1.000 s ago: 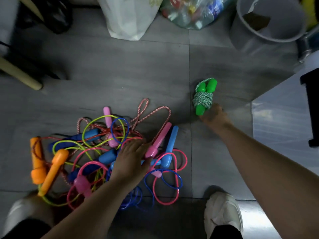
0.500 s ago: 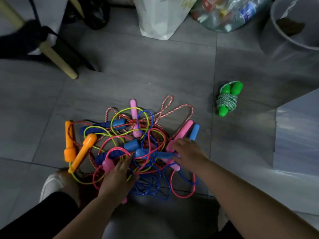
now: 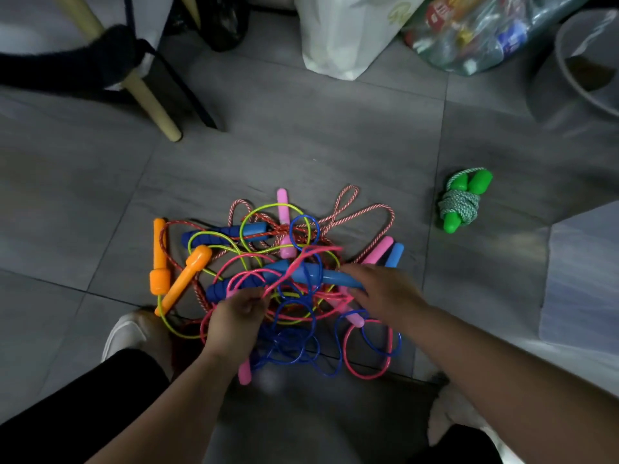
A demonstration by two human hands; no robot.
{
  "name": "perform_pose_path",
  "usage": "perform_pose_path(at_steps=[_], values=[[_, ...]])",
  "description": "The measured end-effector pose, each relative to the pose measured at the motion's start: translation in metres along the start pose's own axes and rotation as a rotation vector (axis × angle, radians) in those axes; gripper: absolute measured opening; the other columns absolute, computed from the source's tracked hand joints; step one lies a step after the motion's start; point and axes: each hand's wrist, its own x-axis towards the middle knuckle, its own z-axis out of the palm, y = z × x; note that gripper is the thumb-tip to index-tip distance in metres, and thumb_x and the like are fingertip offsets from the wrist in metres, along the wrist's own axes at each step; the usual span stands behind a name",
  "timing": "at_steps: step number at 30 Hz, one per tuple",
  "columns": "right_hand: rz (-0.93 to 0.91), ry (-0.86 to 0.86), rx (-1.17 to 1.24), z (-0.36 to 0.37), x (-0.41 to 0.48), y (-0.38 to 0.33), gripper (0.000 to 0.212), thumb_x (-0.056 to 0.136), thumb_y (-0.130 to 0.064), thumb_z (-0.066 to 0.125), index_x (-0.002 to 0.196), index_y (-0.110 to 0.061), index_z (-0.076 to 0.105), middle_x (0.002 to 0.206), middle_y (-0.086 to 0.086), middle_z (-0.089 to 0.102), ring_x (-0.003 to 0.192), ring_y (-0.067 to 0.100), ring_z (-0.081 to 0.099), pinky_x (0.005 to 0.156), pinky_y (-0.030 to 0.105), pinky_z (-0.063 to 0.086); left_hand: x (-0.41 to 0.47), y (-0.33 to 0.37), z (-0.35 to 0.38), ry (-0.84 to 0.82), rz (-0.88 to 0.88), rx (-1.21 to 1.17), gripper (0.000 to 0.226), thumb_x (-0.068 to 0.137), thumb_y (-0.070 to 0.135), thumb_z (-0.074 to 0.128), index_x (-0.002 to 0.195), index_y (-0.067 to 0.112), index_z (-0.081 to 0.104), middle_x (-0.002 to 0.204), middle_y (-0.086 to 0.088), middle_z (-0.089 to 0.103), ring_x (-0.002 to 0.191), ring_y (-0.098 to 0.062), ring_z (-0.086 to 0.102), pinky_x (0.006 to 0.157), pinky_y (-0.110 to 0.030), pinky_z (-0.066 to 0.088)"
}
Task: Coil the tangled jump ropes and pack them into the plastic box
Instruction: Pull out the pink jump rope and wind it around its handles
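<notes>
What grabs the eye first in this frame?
A tangled heap of bright jump ropes with orange, pink and blue plastic handles sprawls on the grey tiled floor at centre. Over it, the left hand pinches a pink cord and the right hand grips a blue plastic handle. One coiled green-handled rope lies apart to the right.

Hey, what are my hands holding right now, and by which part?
The left hand pinches a loop of the pink cord above the pile. The right hand seems to grip the blue handle at its right end.
</notes>
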Motion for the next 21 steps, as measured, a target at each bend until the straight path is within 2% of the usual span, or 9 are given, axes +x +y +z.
perform_pose_path(at_steps=[3, 5, 7, 9, 12, 15, 16, 18, 21], values=[[-0.003, 0.04, -0.136, -0.043, -0.015, -0.004, 0.042, 0.091, -0.028, 0.045, 0.133, -0.029, 0.04, 0.131, -0.002, 0.052, 0.118, 0.021, 0.049, 0.089, 0.028, 0.039, -0.005, 0.022, -0.018, 0.081, 0.053, -0.151, 0.02, 0.09, 0.012, 0.052, 0.072, 0.016, 0.056, 0.066, 0.003, 0.053, 0.066, -0.011, 0.049, 0.057, -0.02, 0.034], [0.036, 0.079, -0.166, -0.074, -0.03, -0.009, 0.037, 0.09, -0.027, 0.047, 0.127, -0.025, 0.048, 0.127, 0.001, 0.055, 0.116, 0.022, 0.05, 0.086, 0.028, 0.039, -0.009, 0.043, -0.034, 0.141, 0.095, -0.273, 0.028, 0.091, 0.008, 0.05, 0.064, 0.016, 0.053, 0.061, 0.003, 0.052, 0.058, -0.005, 0.048, 0.052, -0.007, 0.035], [0.083, 0.113, -0.095, -0.104, -0.053, -0.016, 0.032, 0.087, -0.022, 0.05, 0.119, -0.022, 0.055, 0.121, 0.003, 0.058, 0.113, 0.023, 0.053, 0.085, 0.028, 0.04, -0.019, 0.067, -0.054, 0.164, 0.074, -0.42, 0.034, 0.091, 0.004, 0.047, 0.059, 0.014, 0.051, 0.051, 0.005, 0.052, 0.045, 0.0, 0.05, 0.047, -0.007, 0.037], [0.142, 0.177, 0.023, -0.129, -0.08, -0.023, 0.034, 0.084, -0.018, 0.054, 0.117, -0.02, 0.057, 0.118, 0.004, 0.061, 0.109, 0.024, 0.055, 0.086, 0.03, 0.042, -0.031, 0.084, -0.075, 0.184, 0.039, -0.499, 0.034, 0.091, 0.003, 0.047, 0.058, 0.014, 0.049, 0.046, 0.004, 0.052, 0.039, 0.002, 0.048, 0.046, -0.015, 0.042], [0.222, 0.349, 0.14, -0.161, -0.126, -0.036, 0.033, 0.08, -0.017, 0.06, 0.113, -0.022, 0.061, 0.113, 0.007, 0.064, 0.104, 0.026, 0.058, 0.084, 0.032, 0.043, -0.052, 0.096, -0.108, 0.208, 0.034, -0.508, 0.027, 0.089, 0.008, 0.053, 0.063, 0.016, 0.052, 0.063, -0.008, 0.051, 0.059, -0.017, 0.049, 0.042, -0.013, 0.04], [0.272, 0.554, 0.196, -0.187, -0.175, -0.056, 0.034, 0.08, -0.016, 0.062, 0.114, -0.021, 0.061, 0.112, 0.007, 0.065, 0.104, 0.028, 0.058, 0.084, 0.033, 0.043, -0.074, 0.101, -0.142, 0.187, 0.086, -0.49, 0.024, 0.089, 0.005, 0.053, 0.066, 0.012, 0.056, 0.066, -0.012, 0.059, 0.073, -0.02, 0.051, 0.065, -0.027, 0.045], [0.289, 0.613, 0.218, -0.195, -0.191, -0.063, 0.035, 0.081, -0.017, 0.062, 0.115, -0.02, 0.061, 0.112, 0.007, 0.065, 0.104, 0.029, 0.058, 0.083, 0.033, 0.043, -0.084, 0.105, -0.154, 0.172, 0.107, -0.53, 0.025, 0.09, 0.003, 0.05, 0.067, 0.011, 0.056, 0.063, -0.008, 0.061, 0.07, -0.02, 0.053, 0.063, -0.025, 0.046], [0.311, 0.687, 0.257, -0.206, -0.218, -0.077, 0.034, 0.082, -0.016, 0.062, 0.116, -0.018, 0.06, 0.112, 0.008, 0.064, 0.105, 0.028, 0.058, 0.083, 0.03, 0.041, -0.104, 0.11, -0.174, 0.151, 0.146, -0.598, 0.027, 0.092, 0.001, 0.045, 0.068, 0.013, 0.052, 0.053, 0.001, 0.06, 0.054, -0.013, 0.057, 0.047, -0.014, 0.047], [0.279, 0.737, 0.264, -0.214, -0.248, -0.094, 0.03, 0.08, -0.014, 0.063, 0.11, -0.016, 0.063, 0.108, 0.011, 0.066, 0.102, 0.028, 0.058, 0.081, 0.031, 0.042, -0.133, 0.115, -0.199, 0.169, 0.196, -0.625, 0.027, 0.094, 0.002, 0.042, 0.07, 0.014, 0.048, 0.058, -0.001, 0.061, 0.04, 0.004, 0.057, 0.041, -0.008, 0.045]])
